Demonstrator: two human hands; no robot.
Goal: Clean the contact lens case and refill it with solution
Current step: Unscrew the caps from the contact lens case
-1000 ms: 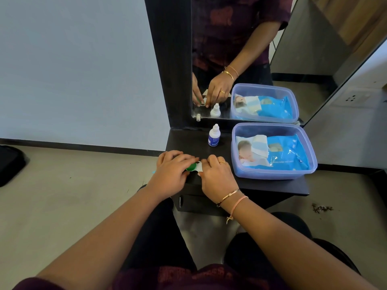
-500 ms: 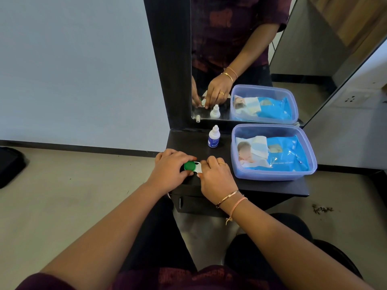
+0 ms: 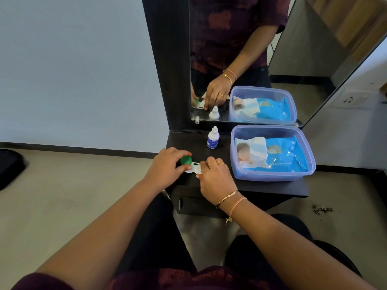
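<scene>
Head view, left hand (image 3: 165, 166) gripping green cap (image 3: 186, 160), right hand (image 3: 216, 177) pinching case (image 3: 194, 167) at shelf (image 3: 263, 187) edge

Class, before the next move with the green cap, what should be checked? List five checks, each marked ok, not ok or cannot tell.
1. Left hand grips the green cap: ok.
2. Right hand holds the white case: ok.
3. Solution bottle upright on the shelf, just beyond the hands: ok.
4. Wipes pack ready in the tub: ok.
5. Green cap already loose from the white case: cannot tell.
</scene>
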